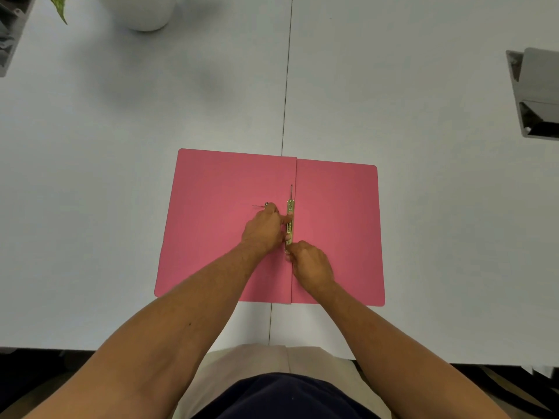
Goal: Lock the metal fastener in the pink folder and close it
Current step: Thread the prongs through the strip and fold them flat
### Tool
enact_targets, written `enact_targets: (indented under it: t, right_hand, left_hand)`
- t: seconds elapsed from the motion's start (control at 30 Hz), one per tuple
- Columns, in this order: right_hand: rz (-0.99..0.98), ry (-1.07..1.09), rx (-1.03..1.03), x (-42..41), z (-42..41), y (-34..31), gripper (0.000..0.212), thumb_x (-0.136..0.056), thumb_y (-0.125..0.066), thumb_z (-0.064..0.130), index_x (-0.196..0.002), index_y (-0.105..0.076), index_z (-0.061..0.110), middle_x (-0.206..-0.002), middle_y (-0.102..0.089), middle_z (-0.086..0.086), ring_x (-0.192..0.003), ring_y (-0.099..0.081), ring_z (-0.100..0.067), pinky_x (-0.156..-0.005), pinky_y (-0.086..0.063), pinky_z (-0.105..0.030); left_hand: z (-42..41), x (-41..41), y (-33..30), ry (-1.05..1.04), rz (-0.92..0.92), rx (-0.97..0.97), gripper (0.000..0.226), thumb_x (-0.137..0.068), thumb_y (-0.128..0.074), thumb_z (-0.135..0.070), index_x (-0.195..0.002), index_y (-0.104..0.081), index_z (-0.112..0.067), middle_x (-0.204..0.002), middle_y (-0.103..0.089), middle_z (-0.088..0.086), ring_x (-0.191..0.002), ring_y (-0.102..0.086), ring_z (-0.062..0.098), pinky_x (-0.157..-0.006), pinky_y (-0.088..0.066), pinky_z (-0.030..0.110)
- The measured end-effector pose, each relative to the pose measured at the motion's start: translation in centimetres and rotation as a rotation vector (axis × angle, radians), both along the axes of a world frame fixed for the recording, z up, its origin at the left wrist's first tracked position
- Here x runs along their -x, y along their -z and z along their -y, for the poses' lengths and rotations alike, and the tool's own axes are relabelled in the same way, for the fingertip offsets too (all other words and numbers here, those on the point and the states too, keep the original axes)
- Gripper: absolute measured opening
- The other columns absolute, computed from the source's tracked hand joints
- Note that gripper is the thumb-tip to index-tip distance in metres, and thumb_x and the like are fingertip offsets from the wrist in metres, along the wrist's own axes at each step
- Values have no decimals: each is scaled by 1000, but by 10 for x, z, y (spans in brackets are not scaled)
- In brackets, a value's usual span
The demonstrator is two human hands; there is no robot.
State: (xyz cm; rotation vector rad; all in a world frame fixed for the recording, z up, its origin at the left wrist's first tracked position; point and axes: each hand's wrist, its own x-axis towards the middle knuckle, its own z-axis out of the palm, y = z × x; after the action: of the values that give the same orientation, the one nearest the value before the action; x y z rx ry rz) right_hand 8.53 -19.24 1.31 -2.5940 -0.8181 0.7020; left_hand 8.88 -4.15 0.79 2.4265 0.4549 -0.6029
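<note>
The pink folder (217, 225) lies open and flat on the white table, its spine running towards me. A brass metal fastener (290, 220) lies along the spine, and one thin prong points away from me at its far end. My left hand (264, 229) rests on the left flap with thumb and a finger pressing on the fastener bar. A small dark metal piece shows at its fingertips. My right hand (311, 264) is closed on the fastener's near end, which it hides.
A white round pot (142, 10) with a green leaf (60, 7) stands at the far left. A grey metal box (535, 92) sits at the right edge. A seam (286, 86) divides the white table (90, 176). The table's near edge is by my lap.
</note>
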Motion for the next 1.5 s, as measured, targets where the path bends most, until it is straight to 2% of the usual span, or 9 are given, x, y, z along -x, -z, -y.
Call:
enact_targets:
  t: [0.17,0.3,0.47,0.67,0.83,0.93,1.13,1.3,1.5]
  right_hand:
    - [-112,215,-90,1,-1,1,6,-85,-65,8,-88,-67,3,-83,-70,-17,-72,-61,-31,-63,-50,-35]
    - [-171,304,-155,5,1,5,8,-83,-68,5,-75,-69,4,-75,-68,-11,-64,-54,-17,-62,-43,-27]
    - [-173,299,-152,8,6,9,6,-84,-68,9,-86,-73,5,-83,-65,-5,-69,-52,-11,-66,-38,-21]
    - [-180,210,-98,15,8,8,9,-87,-67,19,-89,-74,14,-86,-66,-2,-71,-55,-14,-68,-48,-30]
    - [-163,235,-159,15,14,3,14,-86,-64,8,-98,-72,10,-91,-71,-8,-78,-63,-21,-75,-54,-34]
    - [-170,344,-217,16,14,1,21,-85,-61,3,-103,-67,13,-76,-66,0,-66,-59,-14,-66,-55,-28]
    - [-289,499,-265,12,4,-2,27,-79,-75,12,-103,-65,20,-65,-63,6,-59,-58,-6,-62,-53,-22]
    - [-350,622,-285,6,-6,-5,23,-78,-75,8,-98,-66,15,-62,-63,3,-62,-61,-11,-66,-53,-23]
    - [-307,658,-301,-7,-5,-9,25,-79,-71,0,-101,-65,12,-57,-59,7,-59,-58,-10,-64,-54,-26]
  left_hand:
    - [0,1,0,3,12,-13,46,-88,-64,-27,-133,-54,-29,-119,-46,6,-108,-51,26,-82,-50,45]
    - [1,2,-1,0,19,-13,48,-87,-66,-29,-133,-54,-29,-118,-46,5,-106,-51,24,-78,-50,42]
    - [0,1,-1,6,29,-18,47,-88,-64,-29,-133,-53,-31,-118,-46,6,-106,-51,25,-81,-51,44]
    - [1,2,-2,6,27,-3,47,-87,-66,-30,-133,-54,-29,-119,-45,6,-107,-51,25,-83,-51,45]
    - [3,7,-5,20,58,-6,49,-89,-63,-26,-136,-50,-28,-116,-46,8,-105,-49,26,-78,-52,44]
    - [6,20,-4,-12,168,30,49,-87,-63,-20,-135,-53,-24,-111,-50,10,-102,-50,27,-80,-50,42]
    - [7,54,-4,-288,331,152,39,-87,-63,-14,-126,-61,-15,-107,-52,7,-97,-52,22,-87,-47,33]
    - [-22,68,-9,-491,362,7,39,-84,-65,-12,-123,-64,-14,-113,-57,13,-104,-53,30,-91,-42,34]
    - [-51,79,-11,-811,209,-212,56,-81,-70,-28,-131,-50,-12,-130,-51,17,-122,-44,38,-103,-35,51]
